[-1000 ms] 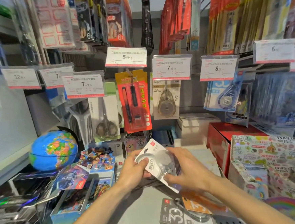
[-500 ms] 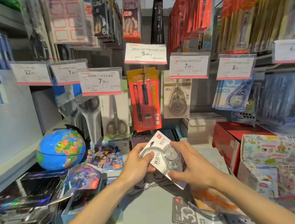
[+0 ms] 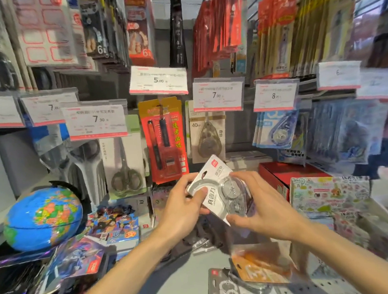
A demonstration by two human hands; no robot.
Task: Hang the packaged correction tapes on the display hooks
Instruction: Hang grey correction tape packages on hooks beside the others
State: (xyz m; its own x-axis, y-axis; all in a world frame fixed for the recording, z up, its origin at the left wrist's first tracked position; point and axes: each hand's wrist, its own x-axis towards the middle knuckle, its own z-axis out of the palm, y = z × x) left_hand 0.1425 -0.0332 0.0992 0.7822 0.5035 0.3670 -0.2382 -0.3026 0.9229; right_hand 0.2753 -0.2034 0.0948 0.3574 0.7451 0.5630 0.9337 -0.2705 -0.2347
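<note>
Both hands, left (image 3: 183, 205) and right (image 3: 260, 202), grip one unhung correction tape pack (image 3: 217, 186) (hooks at twelve o'clock); more packs (image 3: 232, 290) wait at six.

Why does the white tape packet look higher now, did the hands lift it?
Yes. The white correction tape pack, held by the left hand and right hand, has risen toward the orange pen pack hanging above; its top corner now nearly reaches it.

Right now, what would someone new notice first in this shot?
Both hands, left and right, hold a white correction tape pack at the centre, below the hooks. A bright blue globe sits on the shelf at lower left. A red pen pack hangs just above the hands.
</note>
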